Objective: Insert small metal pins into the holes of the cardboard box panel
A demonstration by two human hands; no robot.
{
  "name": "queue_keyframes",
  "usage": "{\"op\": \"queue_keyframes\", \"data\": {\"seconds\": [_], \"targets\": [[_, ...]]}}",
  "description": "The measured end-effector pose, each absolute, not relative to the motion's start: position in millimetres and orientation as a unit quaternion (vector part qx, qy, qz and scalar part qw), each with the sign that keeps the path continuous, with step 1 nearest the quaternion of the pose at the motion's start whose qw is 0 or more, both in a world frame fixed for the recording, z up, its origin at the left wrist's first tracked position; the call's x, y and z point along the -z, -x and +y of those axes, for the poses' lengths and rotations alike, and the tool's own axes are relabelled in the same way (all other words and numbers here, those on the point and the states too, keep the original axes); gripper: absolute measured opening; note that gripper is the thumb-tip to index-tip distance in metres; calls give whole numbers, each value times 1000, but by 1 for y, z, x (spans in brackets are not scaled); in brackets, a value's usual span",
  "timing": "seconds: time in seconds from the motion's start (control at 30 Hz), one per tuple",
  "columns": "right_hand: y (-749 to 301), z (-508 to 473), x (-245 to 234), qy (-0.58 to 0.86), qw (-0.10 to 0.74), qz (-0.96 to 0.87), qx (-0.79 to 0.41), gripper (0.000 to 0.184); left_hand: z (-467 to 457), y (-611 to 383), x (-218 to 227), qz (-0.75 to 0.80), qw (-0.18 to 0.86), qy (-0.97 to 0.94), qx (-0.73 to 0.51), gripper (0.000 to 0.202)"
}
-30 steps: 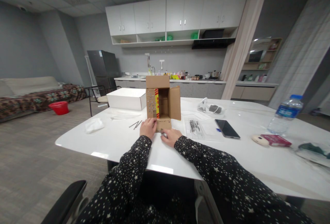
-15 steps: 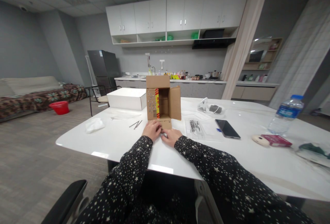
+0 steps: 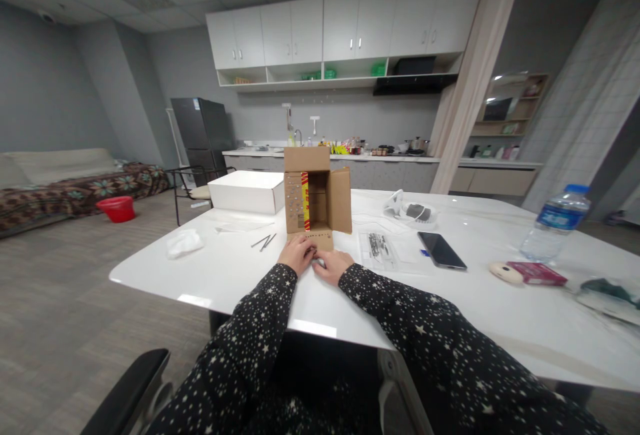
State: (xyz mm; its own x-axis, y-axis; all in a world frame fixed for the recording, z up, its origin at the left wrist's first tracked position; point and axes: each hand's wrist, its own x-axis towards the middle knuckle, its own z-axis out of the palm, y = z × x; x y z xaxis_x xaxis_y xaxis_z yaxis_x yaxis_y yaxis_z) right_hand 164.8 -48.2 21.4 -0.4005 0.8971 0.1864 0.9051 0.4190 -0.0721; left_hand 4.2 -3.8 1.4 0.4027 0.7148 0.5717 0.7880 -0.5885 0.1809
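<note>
1. An open cardboard box lies on its side on the white counter, its mouth facing the person.
2. The left hand rests against the box's near flap, fingers curled.
3. The right hand lies flat just beside it; whether it grips anything cannot be told.
4. A phone lies to the right.

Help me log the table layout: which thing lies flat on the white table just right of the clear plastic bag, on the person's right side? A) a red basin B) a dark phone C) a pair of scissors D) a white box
B: the dark phone lies flat on the white table, just right of the clear plastic bag.
</note>
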Motion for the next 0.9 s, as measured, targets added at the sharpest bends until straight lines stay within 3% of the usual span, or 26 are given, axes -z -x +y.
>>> {"op": "queue_keyframes", "data": {"seconds": [0.9], "targets": [[-165, -49, -22, 537, 101, -837, 26, 39, -5, -5, -2, -471, 66, 836, 272, 13]]}}
